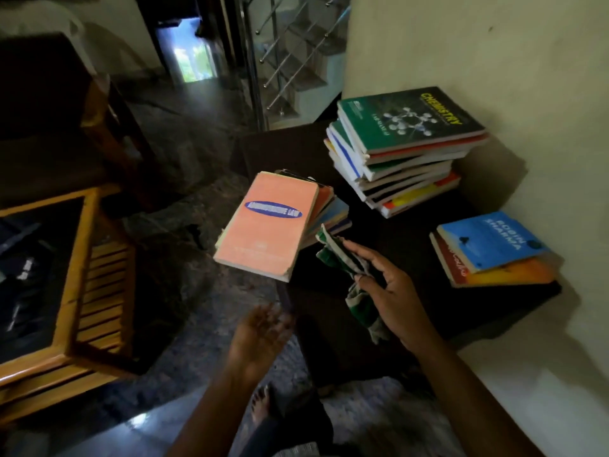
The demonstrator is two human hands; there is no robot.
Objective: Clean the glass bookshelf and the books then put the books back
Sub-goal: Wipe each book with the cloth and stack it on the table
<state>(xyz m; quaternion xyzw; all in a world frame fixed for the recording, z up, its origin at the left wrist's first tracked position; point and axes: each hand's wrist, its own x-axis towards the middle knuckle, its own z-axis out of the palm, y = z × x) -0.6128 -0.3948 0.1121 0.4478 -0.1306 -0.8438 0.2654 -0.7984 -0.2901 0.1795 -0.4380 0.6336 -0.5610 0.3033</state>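
looking down across a dark mottled floor (184,159) running back toward a stair rail (280,61). taking in, at the left, a wooden-framed low table (82,258) with a dark inset top and slats beneath. finding, at the right, a dark table (405,239) sitting in the corner against a pale wall (494,44) and carrying all the books in three piles. noting the tallest pile (405,173) standing at the back nearest the wall, topped by a green chemistry book (408,117) lying flat, with the lower books fanning out unevenly. noting a second pile (333,209) at the table's left edge, topped by an orange law book (267,225) hanging out past that edge over the floor. noting a short pile (501,275) near the right edge, well apart from the other two, with a blue book (491,240) lying askew on top. watching the right hand (392,291) hovering over the table between the second pile and the short one, pinching a green-and-white cloth (339,255) between thumb and nearly straight fingers, with the cloth's upper end just beside the second pile. watching the left hand (260,338), blurred, hanging near the table's front edge with palm up and fingers loosely spread, holding nothing. catching a bare foot (260,404) on the floor below.
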